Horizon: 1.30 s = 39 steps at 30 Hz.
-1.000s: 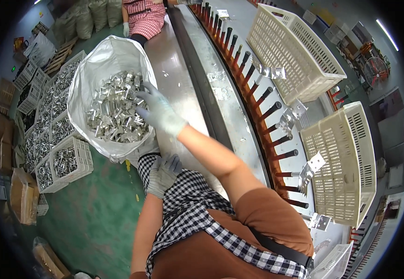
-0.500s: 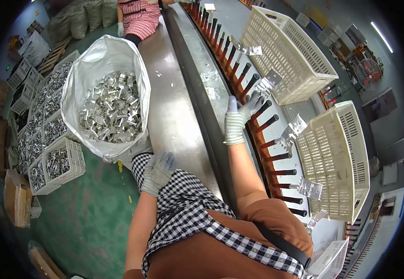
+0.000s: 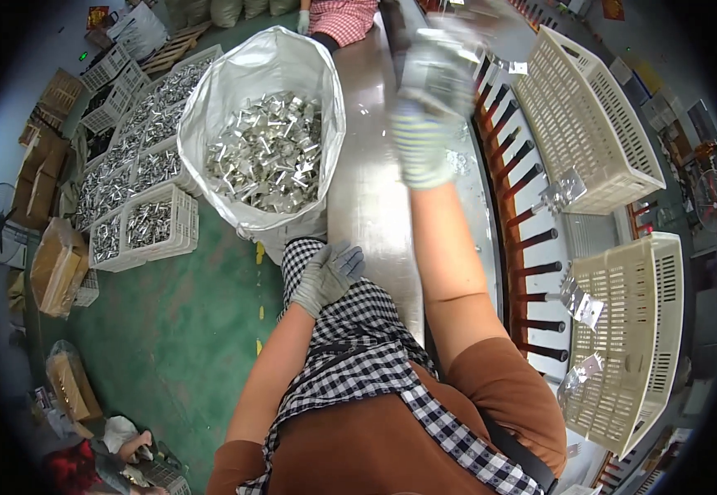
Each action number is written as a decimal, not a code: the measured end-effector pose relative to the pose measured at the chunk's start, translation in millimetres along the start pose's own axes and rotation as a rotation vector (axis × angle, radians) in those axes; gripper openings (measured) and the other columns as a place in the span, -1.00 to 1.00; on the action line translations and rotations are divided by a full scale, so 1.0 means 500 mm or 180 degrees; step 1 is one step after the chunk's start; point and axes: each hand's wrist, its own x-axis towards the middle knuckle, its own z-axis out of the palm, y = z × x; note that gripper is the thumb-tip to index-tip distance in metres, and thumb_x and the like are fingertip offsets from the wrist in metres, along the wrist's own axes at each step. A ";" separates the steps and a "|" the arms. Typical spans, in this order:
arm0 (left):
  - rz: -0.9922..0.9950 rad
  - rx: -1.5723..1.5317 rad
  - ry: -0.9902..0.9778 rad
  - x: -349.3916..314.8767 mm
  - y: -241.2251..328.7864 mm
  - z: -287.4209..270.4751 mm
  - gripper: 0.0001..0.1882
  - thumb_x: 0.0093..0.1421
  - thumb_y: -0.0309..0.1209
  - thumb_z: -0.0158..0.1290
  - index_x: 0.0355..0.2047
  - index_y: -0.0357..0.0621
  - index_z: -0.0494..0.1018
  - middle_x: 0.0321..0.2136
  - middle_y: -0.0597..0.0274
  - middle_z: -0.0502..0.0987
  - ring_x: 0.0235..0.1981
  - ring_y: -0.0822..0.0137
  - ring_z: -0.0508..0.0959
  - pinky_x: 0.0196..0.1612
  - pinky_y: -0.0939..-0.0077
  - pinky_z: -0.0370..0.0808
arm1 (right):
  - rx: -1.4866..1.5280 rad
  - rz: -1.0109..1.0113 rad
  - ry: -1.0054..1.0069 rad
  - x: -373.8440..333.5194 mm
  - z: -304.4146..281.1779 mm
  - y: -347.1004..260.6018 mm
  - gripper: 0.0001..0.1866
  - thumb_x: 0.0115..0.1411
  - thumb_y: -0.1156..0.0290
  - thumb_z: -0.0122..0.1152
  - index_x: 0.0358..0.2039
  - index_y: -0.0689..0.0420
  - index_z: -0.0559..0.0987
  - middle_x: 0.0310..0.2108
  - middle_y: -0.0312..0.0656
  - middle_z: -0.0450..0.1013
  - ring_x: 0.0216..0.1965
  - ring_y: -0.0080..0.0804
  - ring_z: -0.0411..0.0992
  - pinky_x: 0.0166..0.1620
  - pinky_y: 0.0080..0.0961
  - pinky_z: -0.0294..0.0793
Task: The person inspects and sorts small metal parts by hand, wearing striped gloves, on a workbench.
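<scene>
My right hand (image 3: pixel 429 124), in a striped glove, is raised over the edge of the metal bench (image 3: pixel 379 198). Motion smears its fingers and a shiny grey shape about them, so what they hold, if anything, cannot be made out. My left hand (image 3: pixel 330 279), in a pale glove with grey fingertips, lies open on the checked apron (image 3: pixel 367 313) over my lap. A white woven sack (image 3: pixel 198 140) full of silver metal brackets (image 3: pixel 276 153) stands just ahead of it. Right of my right arm runs a row of black-tipped pegs (image 3: pixel 540 237), with brackets (image 3: pixel 581 304) among them.
Two cream plastic crates (image 3: pixel 589 115) (image 3: pixel 622 330) stand beyond the pegs. At left, white crates (image 3: pixel 148 239) of metal parts cover the green floor (image 3: pixel 202 330). Another person in a red checked apron (image 3: pixel 342 21) is at the far end. Cartons (image 3: pixel 66 268) stand at far left.
My right hand has left the pegs and swung forward and left over the bench edge, now blurred. My left hand stays on my lap. The whole view has shifted with my head.
</scene>
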 end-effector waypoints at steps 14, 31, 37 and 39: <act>-0.0119 0.0453 0.0801 -0.008 -0.007 0.023 -0.48 0.19 -0.03 -0.31 0.05 -0.08 0.22 0.02 0.11 0.32 0.02 0.20 0.33 0.14 0.32 0.20 | 0.0931 0.2198 -0.2909 -0.503 0.020 -0.138 -0.69 0.01 0.25 0.06 -0.34 0.23 0.50 -0.29 0.07 0.42 -0.20 -0.03 0.38 -0.10 -0.26 0.35; 0.0012 -0.0148 -0.0035 -0.002 0.002 0.003 -0.63 0.17 -0.23 -0.14 -0.19 -0.28 0.39 -0.10 -0.03 0.41 -0.05 0.07 0.39 0.15 0.15 0.18 | -0.1171 0.2318 0.0701 -0.223 -0.238 0.114 -0.29 0.06 0.35 0.12 0.16 0.27 0.06 0.15 0.05 -0.02 0.12 -0.16 0.09 0.14 -0.34 0.10; -0.0097 -0.0207 -0.0206 0.002 0.000 -0.011 -0.65 0.14 -0.26 -0.09 -0.18 -0.28 0.38 -0.12 -0.02 0.42 -0.06 0.06 0.40 0.12 0.15 0.25 | -0.0692 0.2530 0.0941 -0.148 -0.220 0.301 -0.59 0.03 0.41 0.11 -0.09 0.30 0.35 -0.19 -0.09 0.30 -0.29 -0.40 0.31 -0.20 -0.43 0.36; -0.0069 -0.0173 -0.0135 -0.001 0.003 -0.014 -0.63 0.15 -0.24 -0.10 -0.16 -0.28 0.37 -0.12 -0.01 0.42 -0.06 0.07 0.40 0.11 0.14 0.24 | -0.1075 0.1369 0.0948 -0.089 -0.197 0.284 -0.70 0.03 0.44 0.09 -0.20 0.27 0.40 -0.31 -0.21 0.33 -0.47 -0.50 0.29 -0.35 -0.49 0.36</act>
